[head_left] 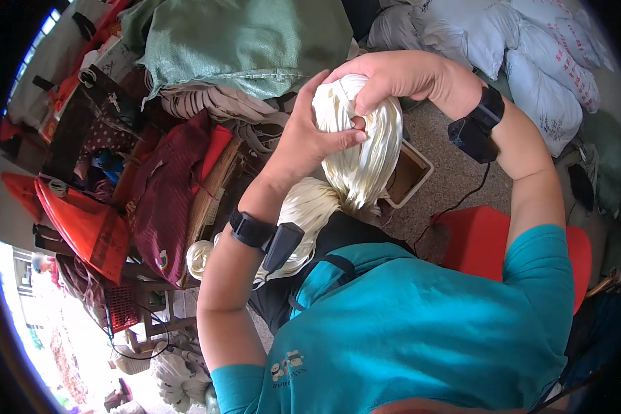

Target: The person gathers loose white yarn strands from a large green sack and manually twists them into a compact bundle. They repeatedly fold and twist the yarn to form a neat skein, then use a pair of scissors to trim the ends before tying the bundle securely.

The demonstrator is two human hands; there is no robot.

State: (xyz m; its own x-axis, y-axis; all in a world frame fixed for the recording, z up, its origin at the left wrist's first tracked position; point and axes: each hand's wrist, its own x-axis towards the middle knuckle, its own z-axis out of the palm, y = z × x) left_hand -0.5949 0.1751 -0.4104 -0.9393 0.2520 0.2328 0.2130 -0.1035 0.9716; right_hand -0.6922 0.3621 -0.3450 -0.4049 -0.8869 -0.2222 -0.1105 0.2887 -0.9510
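Note:
A thick bundle of glossy cream strips (366, 165) is raised in front of me, looped at its top and gathered narrow lower down. My left hand (307, 134) is closed on its left side, the thumb lying across the strips. From the right, my right hand (397, 76) grips the top of the same bundle, with thumb and fingers pressed into it. The fingers behind the bundle are partly hidden. More cream strips (309, 207) spread across my lap, beyond my left forearm.
A green woven sack (241, 45) lies ahead, with beige bands (217, 102) under it. White sacks (545, 90) are piled at the far right. Beneath the bundle sits a white-rimmed box (428, 172). A red stool (472, 238) and a dark cable (455, 207) are at my right, a maroon cloth (169, 196) at left.

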